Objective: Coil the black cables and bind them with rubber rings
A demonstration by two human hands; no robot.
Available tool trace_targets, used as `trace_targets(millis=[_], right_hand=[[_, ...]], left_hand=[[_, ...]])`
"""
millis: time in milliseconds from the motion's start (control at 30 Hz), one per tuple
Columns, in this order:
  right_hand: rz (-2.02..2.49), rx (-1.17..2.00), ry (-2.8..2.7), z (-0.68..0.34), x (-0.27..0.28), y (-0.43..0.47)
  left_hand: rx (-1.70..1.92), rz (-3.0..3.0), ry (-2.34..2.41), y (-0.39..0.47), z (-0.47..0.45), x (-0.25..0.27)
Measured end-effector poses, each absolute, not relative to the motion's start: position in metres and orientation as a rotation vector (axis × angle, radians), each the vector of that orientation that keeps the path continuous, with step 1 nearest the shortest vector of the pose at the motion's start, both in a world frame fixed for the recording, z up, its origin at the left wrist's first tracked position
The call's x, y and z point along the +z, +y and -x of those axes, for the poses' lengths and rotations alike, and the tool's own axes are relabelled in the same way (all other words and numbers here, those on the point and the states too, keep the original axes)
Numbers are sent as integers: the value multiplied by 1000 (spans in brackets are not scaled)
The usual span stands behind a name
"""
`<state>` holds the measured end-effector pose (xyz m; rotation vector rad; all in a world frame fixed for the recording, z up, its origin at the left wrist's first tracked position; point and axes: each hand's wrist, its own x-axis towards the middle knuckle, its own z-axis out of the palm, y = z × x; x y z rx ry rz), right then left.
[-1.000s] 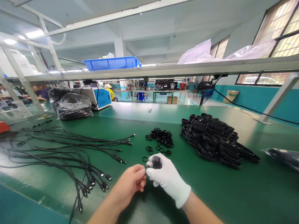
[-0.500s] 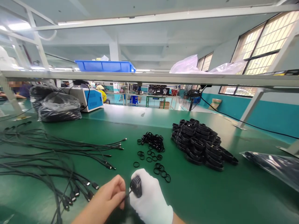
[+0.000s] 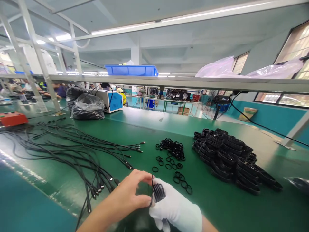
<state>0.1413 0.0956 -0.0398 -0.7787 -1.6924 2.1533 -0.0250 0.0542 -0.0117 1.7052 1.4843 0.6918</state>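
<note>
With the right hand (image 3: pixel 172 204) curled around the black cable coil (image 3: pixel 159 192) above the bench (image 3: pixel 231 211), and the left hand (image 3: pixel 130 193) partly open, a thin black strand (image 3: pixel 152 190) held between thumb and fingertips, steady, gentle tension should keep the turns neat.

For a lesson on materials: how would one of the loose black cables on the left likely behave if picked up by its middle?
The loose cables would probably droop, as they are long, thin and curving. One may drag its neighbours, since several cross. Its plugs might swing, looking bulkier than the cord.
</note>
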Motion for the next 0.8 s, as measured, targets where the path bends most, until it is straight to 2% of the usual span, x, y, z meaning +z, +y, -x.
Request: trace_targets(millis=[200,400,500,633,733,800], right_hand=[[1166,1930,-1820,-135,-69,96],[917,1531,-1949,-141,-80,96],[970,1415,-1929,-139,-67,93],[1142,1648,-1652,-135,-53,95],[921,2035,-1489,-138,-53,99],[766,2167,-1436,-140,-55,102]], left_hand=[[650,-1681,1448,45,17,-18],[458,-1862,1605,50,7,-18],[380,-1852,1574,65,15,-17],[361,-1689,1348,84,33,-12],[512,-1643,1368,82,37,-9],[607,-1634,1424,72,31,-8]])
